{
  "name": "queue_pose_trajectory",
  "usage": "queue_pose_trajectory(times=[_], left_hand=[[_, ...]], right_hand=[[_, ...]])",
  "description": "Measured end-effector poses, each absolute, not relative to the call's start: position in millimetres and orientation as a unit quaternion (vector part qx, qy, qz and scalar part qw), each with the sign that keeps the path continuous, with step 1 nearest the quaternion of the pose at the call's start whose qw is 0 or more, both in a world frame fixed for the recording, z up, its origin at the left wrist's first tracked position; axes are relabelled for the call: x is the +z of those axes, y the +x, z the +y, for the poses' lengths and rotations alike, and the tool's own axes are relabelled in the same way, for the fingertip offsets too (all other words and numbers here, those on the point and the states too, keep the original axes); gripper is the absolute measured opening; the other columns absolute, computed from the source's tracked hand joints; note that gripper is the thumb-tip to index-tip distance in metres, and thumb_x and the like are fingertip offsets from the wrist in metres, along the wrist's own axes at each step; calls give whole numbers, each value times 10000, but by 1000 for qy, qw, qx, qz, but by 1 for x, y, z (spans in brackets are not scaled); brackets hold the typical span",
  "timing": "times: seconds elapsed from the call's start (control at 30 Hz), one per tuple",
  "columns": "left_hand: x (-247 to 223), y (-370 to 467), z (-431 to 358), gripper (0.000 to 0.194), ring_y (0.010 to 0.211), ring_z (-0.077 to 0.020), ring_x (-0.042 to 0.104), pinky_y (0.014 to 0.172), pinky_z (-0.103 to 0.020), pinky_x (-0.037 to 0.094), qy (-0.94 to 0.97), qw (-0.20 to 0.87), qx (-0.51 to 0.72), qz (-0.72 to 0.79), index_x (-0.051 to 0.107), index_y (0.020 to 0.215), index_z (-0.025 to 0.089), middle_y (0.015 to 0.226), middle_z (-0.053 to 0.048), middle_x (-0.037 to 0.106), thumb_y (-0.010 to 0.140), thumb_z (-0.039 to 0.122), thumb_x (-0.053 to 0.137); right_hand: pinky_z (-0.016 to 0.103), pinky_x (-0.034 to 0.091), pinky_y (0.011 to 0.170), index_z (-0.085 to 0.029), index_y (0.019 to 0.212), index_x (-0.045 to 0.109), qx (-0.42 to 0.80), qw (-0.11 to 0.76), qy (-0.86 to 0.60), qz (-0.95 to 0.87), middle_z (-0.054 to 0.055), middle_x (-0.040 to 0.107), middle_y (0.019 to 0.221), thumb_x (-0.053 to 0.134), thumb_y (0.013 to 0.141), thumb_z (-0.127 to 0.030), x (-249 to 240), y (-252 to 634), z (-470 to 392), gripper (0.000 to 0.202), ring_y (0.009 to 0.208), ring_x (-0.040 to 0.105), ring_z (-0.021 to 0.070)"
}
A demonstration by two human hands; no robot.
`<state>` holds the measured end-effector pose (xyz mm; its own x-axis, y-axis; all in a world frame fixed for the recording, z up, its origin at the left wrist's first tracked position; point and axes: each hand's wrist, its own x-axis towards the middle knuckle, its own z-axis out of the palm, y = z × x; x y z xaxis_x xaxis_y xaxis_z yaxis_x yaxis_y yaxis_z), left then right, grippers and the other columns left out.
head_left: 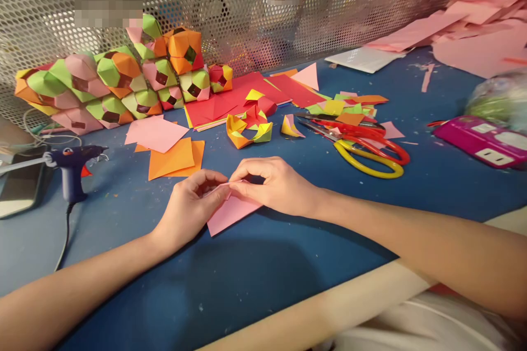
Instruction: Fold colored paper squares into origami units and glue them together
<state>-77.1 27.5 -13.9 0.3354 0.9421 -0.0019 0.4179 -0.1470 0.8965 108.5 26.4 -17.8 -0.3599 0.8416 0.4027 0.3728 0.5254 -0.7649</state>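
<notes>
Between both hands, near the middle of the blue table, is a piece of pink paper (230, 214) with its upper edge folded or creased. My left hand (193, 203) pinches the paper's far left edge between thumb and fingers. Close against it, my right hand (274, 184) pinches the same edge, thumb and index finger together. Orange paper squares (175, 162) and pink paper sheets (158, 134) lie beyond my left hand. Past my right hand sit a partly joined ring of folded paper units (242, 131) and a loose folded piece (291, 126).
Stacked origami balls (119, 74) lean along a perforated metal screen (239, 16). At left are a blue glue gun (72, 167) with its cord and a phone (22, 186). Scissors (370, 159) lie among paper scraps at right, near a magenta power strip (481, 140). Red sheets (222, 104) lie behind.
</notes>
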Motion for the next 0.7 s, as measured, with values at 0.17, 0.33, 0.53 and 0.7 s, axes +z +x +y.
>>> queue_pose_trajectory(times=[0.17, 0.33, 0.53, 0.7], left_hand=[[-11, -76, 27, 199, 744, -128, 587, 648, -208, 458, 689, 445, 296, 489, 672, 865, 204, 819, -1, 687, 800, 383, 615], [-11, -76, 27, 173, 724, -115, 592, 634, -192, 456, 689, 442, 315, 480, 682, 822, 198, 781, 11, 685, 785, 362, 642], [-12, -77, 27, 200, 757, -145, 609, 657, -226, 471, 682, 430, 332, 489, 679, 822, 190, 823, -15, 700, 787, 381, 632], [-12, -77, 30, 243, 741, -163, 611, 627, -240, 473, 669, 439, 332, 500, 686, 846, 178, 828, -41, 703, 776, 404, 629]], right_hand=[[221, 442, 613, -146, 701, 649, 298, 417, -389, -765, 12, 643, 713, 612, 792, -140, -16, 110, 27, 99, 654, 573, 107], [226, 458, 623, -150, 708, 668, 327, 421, -385, -753, 16, 658, 728, 626, 790, -187, -17, 112, 29, 99, 670, 592, 115], [229, 483, 659, -162, 912, 674, 374, 377, -422, -734, 20, 676, 842, 673, 737, -293, -18, 115, 31, 220, 742, 604, 127], [213, 455, 612, -149, 863, 687, 373, 366, -431, -735, 9, 658, 755, 570, 787, -217, -16, 115, 32, 155, 662, 562, 103]])
